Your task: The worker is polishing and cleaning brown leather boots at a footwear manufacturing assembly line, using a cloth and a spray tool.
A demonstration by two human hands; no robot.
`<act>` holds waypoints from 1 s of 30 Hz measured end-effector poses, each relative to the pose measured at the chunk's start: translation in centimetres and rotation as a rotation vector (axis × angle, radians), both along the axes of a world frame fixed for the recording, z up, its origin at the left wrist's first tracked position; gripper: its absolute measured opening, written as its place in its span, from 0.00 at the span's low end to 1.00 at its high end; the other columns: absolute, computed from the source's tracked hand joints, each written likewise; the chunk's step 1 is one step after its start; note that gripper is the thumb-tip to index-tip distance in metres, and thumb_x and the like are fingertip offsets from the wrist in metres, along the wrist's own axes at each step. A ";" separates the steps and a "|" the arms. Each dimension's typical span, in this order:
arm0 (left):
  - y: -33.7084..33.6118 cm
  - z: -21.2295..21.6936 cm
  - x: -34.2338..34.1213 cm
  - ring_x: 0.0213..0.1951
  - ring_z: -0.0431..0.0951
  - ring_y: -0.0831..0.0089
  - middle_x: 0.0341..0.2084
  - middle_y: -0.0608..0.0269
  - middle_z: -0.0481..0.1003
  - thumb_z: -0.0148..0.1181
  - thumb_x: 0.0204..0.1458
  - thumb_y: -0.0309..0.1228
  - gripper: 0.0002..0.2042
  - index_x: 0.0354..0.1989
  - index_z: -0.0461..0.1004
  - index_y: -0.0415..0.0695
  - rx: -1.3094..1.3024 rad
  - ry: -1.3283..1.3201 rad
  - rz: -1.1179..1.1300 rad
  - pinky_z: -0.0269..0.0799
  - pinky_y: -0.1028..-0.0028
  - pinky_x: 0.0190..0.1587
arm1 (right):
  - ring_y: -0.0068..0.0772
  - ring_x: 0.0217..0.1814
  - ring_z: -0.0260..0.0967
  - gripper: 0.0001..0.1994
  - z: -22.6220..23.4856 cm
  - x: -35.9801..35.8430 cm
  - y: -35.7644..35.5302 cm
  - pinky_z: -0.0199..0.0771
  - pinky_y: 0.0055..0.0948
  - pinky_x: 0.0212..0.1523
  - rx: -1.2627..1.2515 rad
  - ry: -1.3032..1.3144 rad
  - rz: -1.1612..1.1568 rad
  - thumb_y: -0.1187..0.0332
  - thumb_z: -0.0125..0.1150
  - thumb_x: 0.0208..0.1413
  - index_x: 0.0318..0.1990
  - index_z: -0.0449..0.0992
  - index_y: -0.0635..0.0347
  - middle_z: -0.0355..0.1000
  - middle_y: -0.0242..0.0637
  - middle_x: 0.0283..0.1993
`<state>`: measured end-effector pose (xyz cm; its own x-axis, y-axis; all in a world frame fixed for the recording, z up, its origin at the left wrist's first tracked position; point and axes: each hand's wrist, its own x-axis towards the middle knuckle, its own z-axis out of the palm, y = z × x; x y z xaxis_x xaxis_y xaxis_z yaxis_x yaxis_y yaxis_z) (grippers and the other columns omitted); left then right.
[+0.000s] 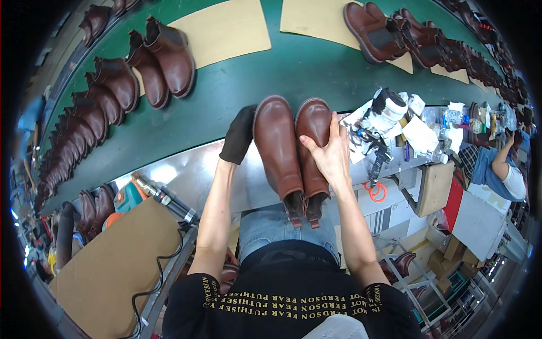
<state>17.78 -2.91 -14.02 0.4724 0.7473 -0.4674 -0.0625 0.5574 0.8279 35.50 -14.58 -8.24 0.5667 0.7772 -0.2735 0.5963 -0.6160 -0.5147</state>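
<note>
A pair of brown leather ankle boots is side by side in front of me, toes pointing away and pull tabs toward my waist. My left hand, in a black glove, grips the outer side of the left boot; its fingertips are hidden behind the boot. On the right boot, my bare right hand has its thumb across the upper and its fingers along the outer side. The two boots touch along much of their length, over the metal front edge of the bench.
A green conveyor belt carries a long row of brown boots at left and more boots at far right, with cardboard sheets. A stained white container and a brush-like black tool sit at right. Another person works farther right.
</note>
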 end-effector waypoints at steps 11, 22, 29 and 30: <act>-3.8 -5.2 3.4 0.48 0.70 0.73 0.47 0.57 0.70 0.43 0.59 0.31 0.18 0.57 0.61 0.38 -0.407 -0.878 -0.055 0.64 0.70 0.55 | 0.43 0.60 0.54 0.42 -0.5 2.1 -8.0 0.66 0.34 0.50 0.447 0.134 -0.436 0.60 0.74 0.37 0.61 0.57 0.61 0.52 0.47 0.60; -3.3 -6.7 3.5 0.47 0.70 0.73 0.46 0.58 0.70 0.43 0.59 0.31 0.18 0.57 0.61 0.40 -0.378 -0.721 0.039 0.65 0.70 0.54 | 0.29 0.50 0.64 0.27 -9.1 16.4 -13.6 0.68 0.21 0.48 0.258 0.732 -0.323 0.75 0.68 0.44 0.53 0.67 0.72 0.68 0.41 0.44; -3.5 -7.9 2.9 0.47 0.70 0.73 0.46 0.58 0.70 0.44 0.59 0.31 0.18 0.57 0.61 0.40 -0.354 -0.660 0.123 0.66 0.70 0.54 | 0.23 0.43 0.65 0.20 -4.7 12.5 -13.9 0.66 0.21 0.45 0.318 0.663 -0.358 0.72 0.64 0.50 0.49 0.66 0.71 0.69 0.36 0.44; -3.4 -7.9 2.7 0.46 0.70 0.73 0.46 0.58 0.70 0.44 0.59 0.31 0.18 0.57 0.61 0.41 -0.359 -0.656 0.133 0.66 0.70 0.54 | 0.22 0.40 0.65 0.20 -1.8 11.5 -13.7 0.67 0.20 0.43 0.262 0.661 -0.286 0.73 0.63 0.51 0.49 0.66 0.71 0.69 0.35 0.43</act>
